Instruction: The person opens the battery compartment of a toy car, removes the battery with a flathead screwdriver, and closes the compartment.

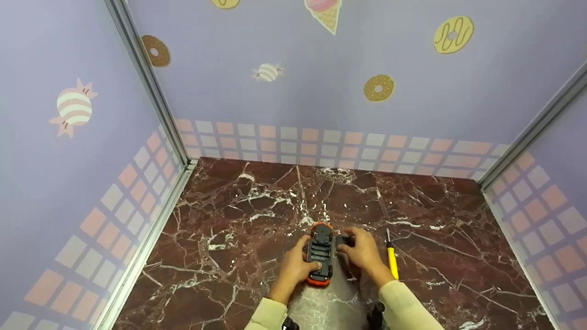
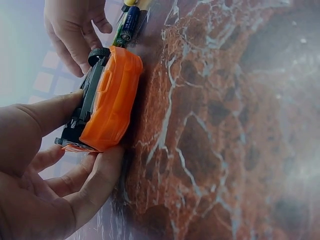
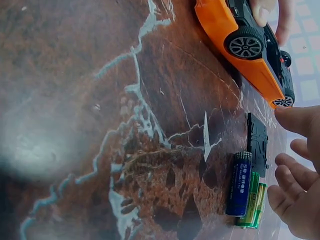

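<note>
We are looking down at a dark red marble tabletop [image 1: 229, 220] walled in by lilac panels [image 1: 69, 137] printed with sweets and doughnuts. Both of our forearms are coming in from the near edge in pale sleeves [image 1: 403, 302], and they are meeting at a toy car [image 1: 320, 253] that is lying upside down near the middle of the near half of the table, its orange body against the marble and its black underside facing up.

Our left hand [image 1: 293, 266] is gripping the toy car from its left side: the thumb is lying across the black underside and the other fingers [image 2: 95, 180] are curling under the orange shell, so the hand is closed around it. Our right hand [image 1: 362, 252] is hovering just right of the car with its fingers loosely bent and holding nothing; its fingertips are close to the wheel at the car's far right.

On the marble just right of the car, below our right hand, a small black cover [image 3: 257, 142] is lying flat, and three batteries [image 3: 245, 192] are lying side by side touching it, one blue and two green. A yellow-handled screwdriver [image 1: 391, 259] is lying further right, pointing away from us
</note>
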Available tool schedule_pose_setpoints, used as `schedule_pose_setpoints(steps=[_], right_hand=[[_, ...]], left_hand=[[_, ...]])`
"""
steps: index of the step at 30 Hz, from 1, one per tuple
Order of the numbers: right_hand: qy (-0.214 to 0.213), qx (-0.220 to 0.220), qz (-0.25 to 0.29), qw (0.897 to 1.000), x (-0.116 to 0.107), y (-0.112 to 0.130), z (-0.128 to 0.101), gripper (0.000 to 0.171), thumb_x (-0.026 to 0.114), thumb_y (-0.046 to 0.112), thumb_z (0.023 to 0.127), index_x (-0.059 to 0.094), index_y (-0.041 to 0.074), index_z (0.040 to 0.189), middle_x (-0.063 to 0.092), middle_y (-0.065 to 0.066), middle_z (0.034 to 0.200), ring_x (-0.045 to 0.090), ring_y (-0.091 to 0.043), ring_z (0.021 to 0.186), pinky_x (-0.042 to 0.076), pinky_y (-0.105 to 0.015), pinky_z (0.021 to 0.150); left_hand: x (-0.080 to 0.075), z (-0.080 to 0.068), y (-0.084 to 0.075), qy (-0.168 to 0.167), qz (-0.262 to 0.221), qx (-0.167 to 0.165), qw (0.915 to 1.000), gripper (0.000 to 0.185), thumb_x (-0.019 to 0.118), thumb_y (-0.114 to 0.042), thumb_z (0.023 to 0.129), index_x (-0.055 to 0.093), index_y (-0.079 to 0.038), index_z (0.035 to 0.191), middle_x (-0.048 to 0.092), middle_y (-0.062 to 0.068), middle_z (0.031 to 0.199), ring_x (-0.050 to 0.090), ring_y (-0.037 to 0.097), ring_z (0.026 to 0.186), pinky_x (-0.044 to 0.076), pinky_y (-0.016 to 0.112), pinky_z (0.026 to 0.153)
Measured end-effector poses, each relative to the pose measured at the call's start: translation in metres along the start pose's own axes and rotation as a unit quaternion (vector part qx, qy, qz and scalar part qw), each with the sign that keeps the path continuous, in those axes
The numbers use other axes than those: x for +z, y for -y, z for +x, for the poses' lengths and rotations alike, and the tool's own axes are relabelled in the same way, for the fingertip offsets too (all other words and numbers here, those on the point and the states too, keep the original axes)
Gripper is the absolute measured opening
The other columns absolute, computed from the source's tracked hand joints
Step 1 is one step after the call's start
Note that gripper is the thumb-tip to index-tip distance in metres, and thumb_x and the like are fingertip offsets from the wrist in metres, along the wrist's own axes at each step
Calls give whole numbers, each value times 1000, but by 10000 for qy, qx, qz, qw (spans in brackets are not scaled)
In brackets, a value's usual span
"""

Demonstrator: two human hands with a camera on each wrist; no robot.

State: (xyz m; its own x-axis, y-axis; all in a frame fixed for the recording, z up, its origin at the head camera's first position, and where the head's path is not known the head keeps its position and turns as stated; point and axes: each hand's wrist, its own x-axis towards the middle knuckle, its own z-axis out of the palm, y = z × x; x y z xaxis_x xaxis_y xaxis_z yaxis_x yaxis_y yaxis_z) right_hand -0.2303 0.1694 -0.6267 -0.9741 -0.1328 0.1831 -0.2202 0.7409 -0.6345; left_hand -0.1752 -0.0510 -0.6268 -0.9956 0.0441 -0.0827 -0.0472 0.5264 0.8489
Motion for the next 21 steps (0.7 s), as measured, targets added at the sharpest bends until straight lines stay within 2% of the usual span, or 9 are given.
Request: schedule_pose_setpoints(steps=[10, 15, 21], right_hand=[[119, 22, -309, 9994, 5, 2, 6, 48, 87, 11, 74, 71, 1, 118, 71, -19, 112, 64, -41, 111, 48, -56, 99], [276, 107, -452, 9985, 8, 1, 7, 48, 85, 7, 73, 72, 2, 118, 72, -18, 111, 64, -41, 110, 50, -57, 97], [286, -39, -653, 9974, 9, 1, 10, 42, 83, 4, 70, 74, 4, 112, 75, -15, 106, 64, -41, 103, 52, -56, 91]], left_hand=[[1, 0, 2, -47, 18, -31, 10000, 85, 89, -16, 73, 50, -14, 148, 73, 10, 87, 66, 20, 77, 52, 43, 71], [1, -1, 2, -75, 50, -16, 10000, 85, 90, -17, 73, 51, -14, 148, 73, 10, 86, 65, 20, 75, 51, 42, 69], [-1, 0, 2, -95, 3, 43, 9999, 84, 90, -16, 73, 52, -15, 147, 73, 10, 87, 66, 19, 76, 51, 43, 70]])
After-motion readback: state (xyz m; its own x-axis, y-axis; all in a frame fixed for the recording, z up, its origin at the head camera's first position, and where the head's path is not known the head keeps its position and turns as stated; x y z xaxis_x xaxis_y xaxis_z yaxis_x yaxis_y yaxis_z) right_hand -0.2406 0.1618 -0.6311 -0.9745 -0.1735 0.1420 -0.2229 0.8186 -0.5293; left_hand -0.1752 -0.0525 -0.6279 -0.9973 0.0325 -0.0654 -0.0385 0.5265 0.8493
